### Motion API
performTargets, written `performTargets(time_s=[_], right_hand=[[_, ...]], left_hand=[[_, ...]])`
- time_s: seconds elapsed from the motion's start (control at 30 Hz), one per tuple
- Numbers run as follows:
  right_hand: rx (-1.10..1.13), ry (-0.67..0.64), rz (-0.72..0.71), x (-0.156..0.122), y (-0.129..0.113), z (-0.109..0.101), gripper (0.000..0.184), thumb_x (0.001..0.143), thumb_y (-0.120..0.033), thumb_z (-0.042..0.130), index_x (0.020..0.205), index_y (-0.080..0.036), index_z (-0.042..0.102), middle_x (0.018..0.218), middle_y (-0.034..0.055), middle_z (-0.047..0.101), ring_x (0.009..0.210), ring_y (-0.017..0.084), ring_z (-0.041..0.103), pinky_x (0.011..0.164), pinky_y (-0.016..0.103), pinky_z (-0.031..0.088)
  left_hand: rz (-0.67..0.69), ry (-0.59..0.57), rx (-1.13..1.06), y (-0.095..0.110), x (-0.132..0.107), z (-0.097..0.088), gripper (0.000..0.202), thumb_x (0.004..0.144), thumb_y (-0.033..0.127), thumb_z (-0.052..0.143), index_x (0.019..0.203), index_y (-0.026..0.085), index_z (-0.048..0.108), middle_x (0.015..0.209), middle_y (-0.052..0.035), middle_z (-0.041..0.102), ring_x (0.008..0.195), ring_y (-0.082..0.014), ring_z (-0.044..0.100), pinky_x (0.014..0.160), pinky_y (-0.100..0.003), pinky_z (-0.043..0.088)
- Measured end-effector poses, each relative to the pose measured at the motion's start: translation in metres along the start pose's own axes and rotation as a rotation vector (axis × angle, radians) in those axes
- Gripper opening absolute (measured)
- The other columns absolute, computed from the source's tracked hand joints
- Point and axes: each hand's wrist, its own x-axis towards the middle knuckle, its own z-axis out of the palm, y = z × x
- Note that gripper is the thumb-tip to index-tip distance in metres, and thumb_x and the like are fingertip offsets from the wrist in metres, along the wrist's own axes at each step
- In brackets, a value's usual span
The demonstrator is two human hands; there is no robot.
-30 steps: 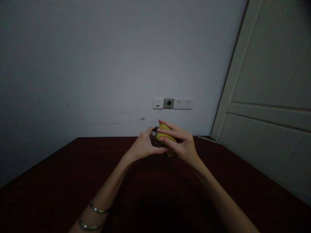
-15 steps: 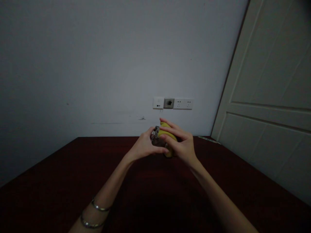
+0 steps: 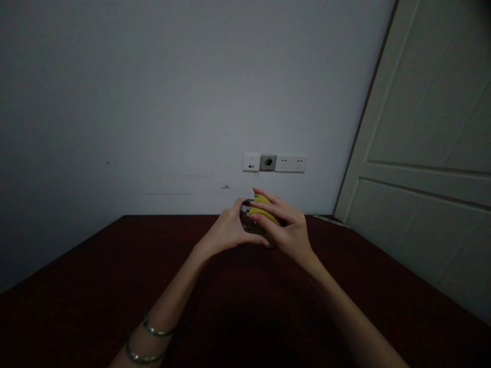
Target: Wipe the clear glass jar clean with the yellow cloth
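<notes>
My left hand (image 3: 230,226) curves around a small see-through object (image 3: 245,219), which looks like a clear glass with shiny edges. Its thumb reaches underneath toward my right hand. Pressed against the right side of the glass is a soft yellow cloth (image 3: 264,213), gripped by my right hand (image 3: 288,225) with the fingers laid over it. Fingers and cloth hide much of the glass, so its full shape does not show. Both hands are close together just above the dark red table (image 3: 161,271).
A pale wall (image 3: 172,102) rises behind the table, with a row of sockets (image 3: 290,163) just past my hands. To the right stands a panelled door (image 3: 422,128). A thin flat strip (image 3: 330,221) lies at the table's back right edge.
The glass has turned slightly in my left hand, whose thumb has slid a little to the right. Less of the yellow cloth's lower part shows under my right hand.
</notes>
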Motion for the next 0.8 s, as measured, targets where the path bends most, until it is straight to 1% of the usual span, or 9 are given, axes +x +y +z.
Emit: performTargets(time_s=[0.1, 0.2, 0.27, 0.33, 0.4, 0.5, 0.57, 0.73, 0.8], right_hand=[[0.026, -0.037, -0.001, 0.002, -0.001, -0.003, 0.022, 0.074, -0.022, 0.072, 0.094, -0.029, 0.074, 0.121, 0.0038, 0.065, 0.108, 0.022, 0.064, 0.099, 0.042, 0.048], [0.1, 0.061, 0.127, 0.003, 0.005, -0.003, 0.017, 0.077, -0.027, 0.069, 0.093, -0.029, 0.074, 0.116, 0.0033, 0.068, 0.108, 0.022, 0.064, 0.098, 0.044, 0.048], [0.152, 0.092, 0.16, 0.003, 0.008, -0.003, 0.016, 0.078, -0.029, 0.068, 0.093, -0.029, 0.074, 0.114, 0.003, 0.069, 0.109, 0.022, 0.064, 0.099, 0.045, 0.048], [0.169, 0.062, 0.108, 0.002, 0.007, -0.004, 0.018, 0.077, -0.028, 0.068, 0.095, -0.03, 0.073, 0.118, 0.0021, 0.067, 0.112, 0.022, 0.062, 0.1, 0.045, 0.047], [0.142, 0.003, 0.016, 0.001, 0.004, -0.005, 0.021, 0.076, -0.025, 0.07, 0.096, -0.031, 0.073, 0.122, 0.0007, 0.065, 0.113, 0.022, 0.061, 0.101, 0.045, 0.046], [0.082, -0.062, -0.074, 0.0, -0.002, -0.006, 0.024, 0.074, -0.023, 0.072, 0.097, -0.033, 0.072, 0.123, -0.0001, 0.064, 0.111, 0.022, 0.062, 0.099, 0.045, 0.048], [0.072, -0.043, -0.065, 0.0, -0.002, -0.005, 0.024, 0.075, -0.023, 0.071, 0.097, -0.032, 0.072, 0.123, 0.0002, 0.064, 0.112, 0.022, 0.061, 0.099, 0.045, 0.047], [0.081, 0.109, 0.102, 0.002, 0.001, 0.001, 0.019, 0.078, -0.025, 0.068, 0.096, -0.03, 0.073, 0.12, 0.0031, 0.066, 0.112, 0.022, 0.061, 0.101, 0.046, 0.045], [0.085, 0.084, 0.092, 0.002, 0.0, 0.0, 0.019, 0.077, -0.025, 0.069, 0.095, -0.03, 0.073, 0.121, 0.0026, 0.066, 0.113, 0.022, 0.061, 0.101, 0.047, 0.045]], left_hand=[[0.012, -0.018, -0.03, -0.001, 0.0, -0.001, 0.085, 0.048, 0.042, 0.085, 0.119, 0.016, 0.047, 0.102, -0.0079, 0.064, 0.092, -0.0249, 0.062, 0.079, -0.039, 0.049], [0.043, -0.037, -0.089, -0.004, 0.002, 0.0, 0.079, 0.045, 0.04, 0.086, 0.111, 0.016, 0.051, 0.107, -0.0088, 0.062, 0.098, -0.0257, 0.06, 0.085, -0.04, 0.048], [0.035, -0.064, -0.195, -0.005, 0.002, 0.0, 0.076, 0.044, 0.038, 0.087, 0.108, 0.016, 0.051, 0.108, -0.0087, 0.062, 0.099, -0.0252, 0.059, 0.085, -0.038, 0.049], [0.0, -0.1, -0.334, -0.005, 0.003, 0.0, 0.076, 0.044, 0.035, 0.087, 0.108, 0.017, 0.05, 0.105, -0.0078, 0.062, 0.094, -0.0235, 0.061, 0.078, -0.035, 0.051], [-0.051, -0.129, -0.445, -0.005, 0.002, -0.001, 0.076, 0.046, 0.034, 0.086, 0.11, 0.018, 0.048, 0.1, -0.0062, 0.062, 0.085, -0.0208, 0.062, 0.066, -0.031, 0.053], [-0.124, -0.157, -0.509, -0.006, 0.001, -0.001, 0.077, 0.047, 0.036, 0.085, 0.112, 0.021, 0.047, 0.093, -0.0039, 0.061, 0.07, -0.0159, 0.06, 0.049, -0.023, 0.049], [-0.151, -0.165, -0.523, -0.006, 0.001, 0.0, 0.076, 0.048, 0.037, 0.085, 0.112, 0.02, 0.047, 0.088, -0.0025, 0.06, 0.062, -0.0125, 0.058, 0.044, -0.021, 0.048], [-0.161, -0.144, -0.54, -0.004, 0.003, 0.003, 0.072, 0.052, 0.038, 0.082, 0.111, 0.017, 0.045, 0.082, -0.0006, 0.059, 0.056, -0.009, 0.054, 0.04, -0.02, 0.048], [-0.158, -0.136, -0.539, -0.003, 0.003, 0.003, 0.07, 0.054, 0.037, 0.081, 0.111, 0.017, 0.046, 0.083, -0.0011, 0.059, 0.057, -0.0095, 0.055, 0.041, -0.02, 0.048]])
